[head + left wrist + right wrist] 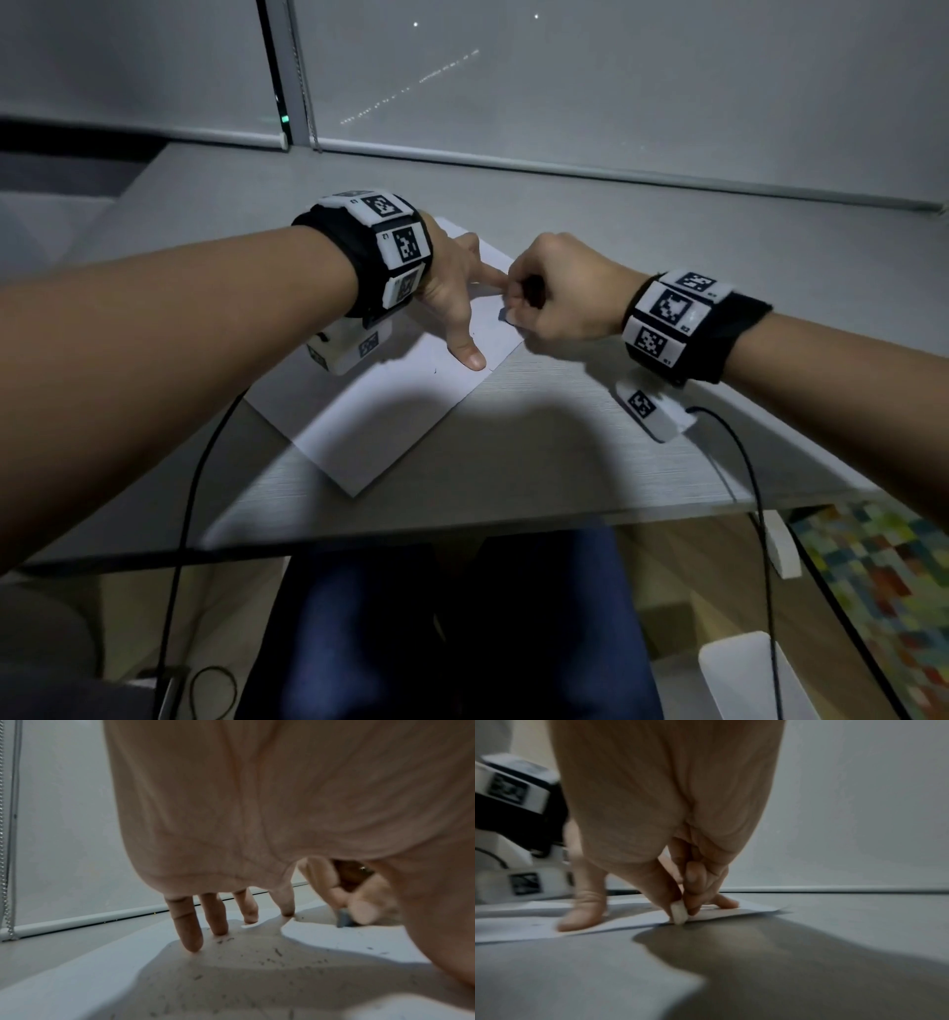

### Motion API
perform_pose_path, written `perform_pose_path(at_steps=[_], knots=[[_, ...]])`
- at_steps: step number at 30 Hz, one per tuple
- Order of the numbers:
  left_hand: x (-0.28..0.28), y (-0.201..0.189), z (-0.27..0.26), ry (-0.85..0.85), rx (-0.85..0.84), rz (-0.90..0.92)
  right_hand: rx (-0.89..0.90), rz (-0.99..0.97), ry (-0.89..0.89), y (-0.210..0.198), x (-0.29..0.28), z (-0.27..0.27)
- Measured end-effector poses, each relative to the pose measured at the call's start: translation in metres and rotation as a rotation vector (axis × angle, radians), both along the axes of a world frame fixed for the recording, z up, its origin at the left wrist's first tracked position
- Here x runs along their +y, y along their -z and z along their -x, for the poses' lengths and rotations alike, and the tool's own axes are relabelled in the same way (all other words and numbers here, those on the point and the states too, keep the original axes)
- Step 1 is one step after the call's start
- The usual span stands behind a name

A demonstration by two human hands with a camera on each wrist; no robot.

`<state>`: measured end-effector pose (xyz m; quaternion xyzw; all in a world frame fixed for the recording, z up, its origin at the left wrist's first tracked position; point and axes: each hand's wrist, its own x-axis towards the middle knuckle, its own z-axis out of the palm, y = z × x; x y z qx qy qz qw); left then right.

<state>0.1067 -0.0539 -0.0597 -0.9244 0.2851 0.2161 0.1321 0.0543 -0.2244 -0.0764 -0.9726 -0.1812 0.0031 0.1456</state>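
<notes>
A white sheet of paper (390, 411) lies at an angle on the grey table (590, 452). My left hand (464, 308) presses it flat, fingers spread and straight, thumb tip near the sheet's right corner. My right hand (516, 308) pinches a small eraser (506, 314) between thumb and fingers, its end touching the paper just beside the left forefinger. The left wrist view shows the grey-looking eraser (344, 918) down on the paper (321, 935), which is strewn with dark crumbs (277, 952). From the right wrist the eraser (679, 911) looks white and stands near the paper's (513, 925) edge.
A window blind (616, 103) with a bead chain (303, 77) hangs behind the table. Black cables (190, 488) run from both wrist units over the table's near edge. Below it are my legs in blue trousers (452, 632), a white box (744, 673) and a multicoloured mat (883, 575).
</notes>
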Motion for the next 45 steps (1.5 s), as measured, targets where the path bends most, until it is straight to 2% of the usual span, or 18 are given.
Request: perform_pose_path(at_steps=[6, 12, 18, 24, 29, 32, 35, 39, 43, 45], knots=[[0.002, 0.0, 0.0, -0.001, 0.013, 0.02, 0.038, 0.012, -0.105, 0.002, 0.012, 0.02], [0.0, -0.001, 0.003, -0.014, -0.007, -0.015, -0.032, 0.017, 0.077, 0.0, -0.004, -0.01], [0.004, 0.0, 0.001, -0.019, -0.004, 0.024, 0.054, 0.001, -0.073, 0.003, 0.022, 0.009], [0.002, -0.001, 0.002, -0.002, 0.007, -0.009, -0.025, 0.014, 0.08, -0.001, -0.006, -0.015], [0.004, -0.001, 0.0, 0.011, -0.006, 0.007, 0.048, 0.002, -0.086, 0.004, 0.014, 0.009], [0.004, 0.001, -0.001, 0.01, -0.002, 0.019, 0.02, -0.009, -0.036, 0.004, 0.002, 0.001], [0.009, 0.001, -0.003, 0.0, 0.027, 0.111, -0.027, 0.034, 0.049, 0.0, -0.01, -0.01], [0.024, 0.0, -0.006, 0.0, 0.169, 0.295, -0.102, 0.032, 0.101, -0.015, -0.004, -0.025], [0.049, -0.002, -0.008, -0.012, 0.204, 0.479, 0.028, 0.047, 0.095, -0.013, 0.002, -0.03], [0.063, -0.008, -0.007, 0.002, 0.143, 0.534, 0.082, 0.071, 0.085, -0.004, -0.002, -0.027]])
